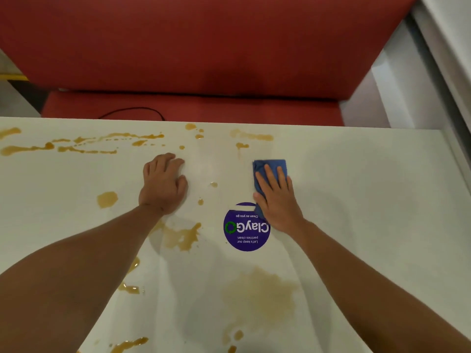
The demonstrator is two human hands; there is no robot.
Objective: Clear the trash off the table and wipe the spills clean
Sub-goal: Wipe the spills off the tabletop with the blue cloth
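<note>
Right hand [277, 200] flat, fingers straight, pressing folded blue cloth [270, 169] on white table [369, 200] | left hand [163, 184] braces, fingers bent, holding nothing | amber spills [84, 145] far-left, near edge: overlap strokes, refold when soaked

Lighting kinda dim, warm, soft overhead. Faint double shadows on tabletop [356, 200] below both forearms. Mild sheen between hands. Wide-angle bend at edges, overall soft, slightly blurry.

Right hand [279, 200] flat on cloth [270, 167] (blue)
</note>
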